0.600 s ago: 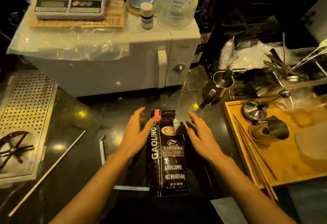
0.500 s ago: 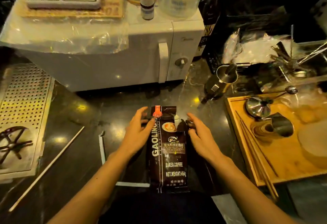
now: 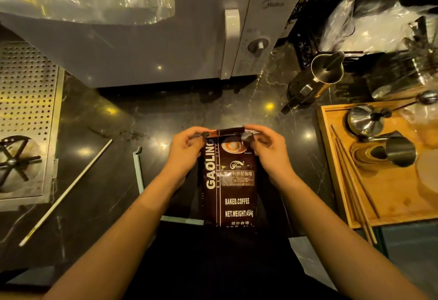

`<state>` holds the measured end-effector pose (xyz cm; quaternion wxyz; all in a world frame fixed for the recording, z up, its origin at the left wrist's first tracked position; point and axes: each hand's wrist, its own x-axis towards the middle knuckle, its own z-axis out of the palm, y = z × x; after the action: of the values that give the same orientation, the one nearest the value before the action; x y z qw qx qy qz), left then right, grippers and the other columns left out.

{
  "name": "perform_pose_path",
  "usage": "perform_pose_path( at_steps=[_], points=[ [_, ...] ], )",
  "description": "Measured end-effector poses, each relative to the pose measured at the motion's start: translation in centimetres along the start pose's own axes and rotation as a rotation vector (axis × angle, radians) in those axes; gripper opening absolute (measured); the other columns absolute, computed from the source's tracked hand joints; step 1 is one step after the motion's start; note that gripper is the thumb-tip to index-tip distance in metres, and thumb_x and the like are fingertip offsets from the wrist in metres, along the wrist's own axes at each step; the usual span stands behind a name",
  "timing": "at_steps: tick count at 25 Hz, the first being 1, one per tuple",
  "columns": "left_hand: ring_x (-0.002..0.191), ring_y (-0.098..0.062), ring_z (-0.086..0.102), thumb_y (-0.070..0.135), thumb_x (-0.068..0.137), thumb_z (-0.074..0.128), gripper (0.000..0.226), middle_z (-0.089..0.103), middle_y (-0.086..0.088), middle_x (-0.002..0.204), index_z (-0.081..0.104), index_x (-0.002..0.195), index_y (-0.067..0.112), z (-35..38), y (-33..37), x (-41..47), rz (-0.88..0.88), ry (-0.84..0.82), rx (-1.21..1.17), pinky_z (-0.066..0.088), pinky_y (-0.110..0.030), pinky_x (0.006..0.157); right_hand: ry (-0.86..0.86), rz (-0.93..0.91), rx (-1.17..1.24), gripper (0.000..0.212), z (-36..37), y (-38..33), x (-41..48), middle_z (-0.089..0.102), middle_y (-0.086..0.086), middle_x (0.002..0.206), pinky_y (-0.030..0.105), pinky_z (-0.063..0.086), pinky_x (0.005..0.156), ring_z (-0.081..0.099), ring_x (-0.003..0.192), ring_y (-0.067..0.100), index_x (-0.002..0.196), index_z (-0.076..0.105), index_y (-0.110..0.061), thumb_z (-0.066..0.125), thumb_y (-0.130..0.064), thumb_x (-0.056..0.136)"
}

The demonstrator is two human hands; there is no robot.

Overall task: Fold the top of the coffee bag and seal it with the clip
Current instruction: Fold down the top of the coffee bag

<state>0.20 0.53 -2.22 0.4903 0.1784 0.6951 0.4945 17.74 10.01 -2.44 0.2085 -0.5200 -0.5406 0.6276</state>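
Note:
A dark brown coffee bag (image 3: 233, 188) marked GAOLING stands at the near edge of the black counter, its label facing me. My left hand (image 3: 187, 152) pinches the bag's top left corner and my right hand (image 3: 267, 148) pinches the top right corner. The top strip between them looks bent over, with an orange patch at its left end. A pale green clip (image 3: 138, 171) lies open on the counter left of the bag. Its second arm runs toward the bag's foot. Neither hand touches the clip.
A white microwave (image 3: 166, 45) stands behind the bag. A perforated metal drip tray (image 3: 26, 110) and a thin white stick (image 3: 68, 188) lie at the left. At the right sit a steel pitcher (image 3: 317, 74) and a wooden tray (image 3: 331, 157) holding metal cups and sticks.
Both hands went from spread beside the bag to pinching its top corners, and the top strip now looks bent over. The camera has moved closer and lower.

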Motion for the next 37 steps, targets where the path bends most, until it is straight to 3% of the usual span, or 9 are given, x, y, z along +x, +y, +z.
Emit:
perform_pose_path(
  at_steps=[3, 7, 14, 18, 21, 25, 30, 33, 37],
  points=[
    [0.074, -0.006, 0.071, -0.005, 0.092, 0.051, 0.033, 0.075, 0.008, 0.077, 0.071, 0.084, 0.019, -0.8, 1.6, -1.2, 0.125, -0.015, 0.013, 0.057, -0.020, 0.063, 0.077, -0.087, 0.074, 0.022, 0.7, -1.7, -0.9, 0.075, 0.007, 0.099, 0.025, 0.058, 0.074, 0.072, 0.088, 0.013, 0.103, 0.073, -0.006, 0.062, 0.006, 0.088],
    [0.081, -0.002, 0.070, -0.012, 0.090, 0.050, 0.038, 0.074, 0.016, 0.080, 0.071, 0.082, 0.019, -2.1, 3.6, -4.0, 0.333, -0.011, 0.016, 0.055, -0.018, 0.071, 0.062, -0.291, 0.116, 0.032, 0.9, -4.3, -3.1, 0.077, -0.011, 0.081, 0.022, 0.056, 0.073, 0.072, 0.081, 0.006, 0.086, 0.073, -0.018, 0.062, 0.012, 0.084],
    [0.092, -0.004, 0.068, -0.007, 0.090, 0.047, 0.042, 0.075, 0.017, 0.086, 0.074, 0.085, 0.024, -3.4, 3.6, -9.3, 0.530, -0.017, 0.081, 0.051, -0.021, 0.082, 0.030, -0.456, 0.094, 0.037, 0.4, -5.0, -7.7, 0.077, -0.013, 0.083, 0.018, 0.055, 0.071, 0.072, 0.085, 0.006, 0.095, 0.074, -0.013, 0.051, 0.016, 0.088],
    [0.095, -0.006, 0.069, 0.011, 0.087, 0.066, 0.013, 0.074, 0.012, 0.092, 0.072, 0.093, 0.021, -2.9, 3.3, -11.3, 0.542, -0.053, 0.103, 0.052, -0.020, 0.084, -0.003, -0.454, 0.087, 0.035, -0.4, -4.6, -9.2, 0.077, -0.004, 0.093, 0.027, 0.056, 0.081, 0.071, 0.095, 0.015, 0.095, 0.075, -0.019, 0.047, 0.001, 0.090],
    [0.098, -0.006, 0.068, 0.013, 0.080, 0.076, 0.025, 0.070, 0.008, 0.100, 0.064, 0.099, 0.022, -2.2, 2.8, -11.9, 0.569, 0.028, 0.193, 0.054, -0.023, 0.091, -0.002, -0.508, -0.008, 0.017, 0.1, -4.6, -10.5, 0.072, 0.002, 0.098, 0.031, 0.057, 0.083, 0.069, 0.095, 0.013, 0.103, 0.071, -0.019, 0.063, -0.009, 0.091],
    [0.096, -0.006, 0.067, 0.013, 0.085, 0.070, 0.041, 0.069, 0.008, 0.098, 0.054, 0.120, 0.029, -1.3, 2.4, -11.8, 0.590, 0.044, 0.199, 0.053, -0.023, 0.090, 0.054, -0.508, -0.101, 0.028, 1.8, -4.1, -11.3, 0.065, -0.002, 0.099, 0.025, 0.053, 0.081, 0.064, 0.093, 0.010, 0.109, 0.061, -0.022, 0.072, -0.011, 0.086],
    [0.092, -0.007, 0.066, 0.022, 0.086, 0.070, 0.009, 0.069, 0.012, 0.091, 0.068, 0.094, 0.026, -0.7, 1.8, -10.8, 0.584, 0.078, 0.142, 0.056, -0.034, 0.085, 0.162, -0.535, -0.185, 0.013, 3.6, -4.1, -11.4, 0.062, -0.003, 0.089, 0.020, 0.047, 0.079, 0.058, 0.085, 0.005, 0.094, 0.061, -0.014, 0.067, -0.005, 0.087],
    [0.092, -0.003, 0.066, 0.021, 0.085, 0.071, 0.009, 0.071, 0.011, 0.089, 0.070, 0.090, 0.029, -0.6, 2.1, -10.4, 0.571, 0.069, 0.098, 0.054, -0.029, 0.087, 0.168, -0.553, -0.201, 0.013, 3.4, -4.2, -11.4, 0.065, -0.005, 0.092, 0.016, 0.047, 0.080, 0.060, 0.088, 0.001, 0.098, 0.064, -0.014, 0.067, -0.006, 0.088],
    [0.093, -0.007, 0.067, 0.019, 0.084, 0.072, 0.011, 0.072, 0.007, 0.092, 0.071, 0.092, 0.026, 0.3, 2.0, -9.9, 0.607, 0.102, 0.073, 0.055, -0.031, 0.087, 0.135, -0.602, -0.203, 0.011, 3.0, -4.5, -10.0, 0.070, 0.007, 0.096, 0.024, 0.050, 0.084, 0.065, 0.094, 0.011, 0.099, 0.069, -0.014, 0.068, -0.011, 0.089]
  ],
)
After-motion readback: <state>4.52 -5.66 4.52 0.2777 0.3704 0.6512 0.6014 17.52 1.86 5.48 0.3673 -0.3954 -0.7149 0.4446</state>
